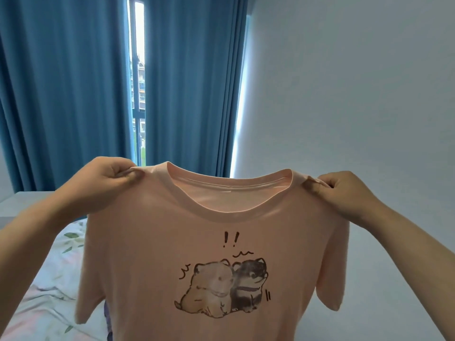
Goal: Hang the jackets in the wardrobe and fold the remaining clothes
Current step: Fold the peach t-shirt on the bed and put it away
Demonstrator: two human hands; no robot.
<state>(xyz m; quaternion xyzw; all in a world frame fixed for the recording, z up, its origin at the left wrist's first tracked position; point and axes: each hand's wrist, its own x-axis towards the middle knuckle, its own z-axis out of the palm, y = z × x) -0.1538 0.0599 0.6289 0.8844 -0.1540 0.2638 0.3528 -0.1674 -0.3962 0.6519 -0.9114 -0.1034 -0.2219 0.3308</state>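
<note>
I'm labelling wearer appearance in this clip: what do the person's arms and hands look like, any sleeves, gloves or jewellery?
Both arms are bare as far as the frame shows: no sleeve cuffs appear on either forearm. The left hand and the right hand wear no gloves, and no rings, watch or bracelet are visible on the fingers or wrists. No markings or tattoos show. The upper arms lie outside the frame.

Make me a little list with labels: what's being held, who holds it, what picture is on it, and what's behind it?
held thing: pink T-shirt, spread out in the air
left hand: pinches one shoulder
right hand: pinches the other shoulder
picture: two cartoon puppies, exclamation marks above
behind: blue curtains, window gap
below left: flowery bedsheet
</note>
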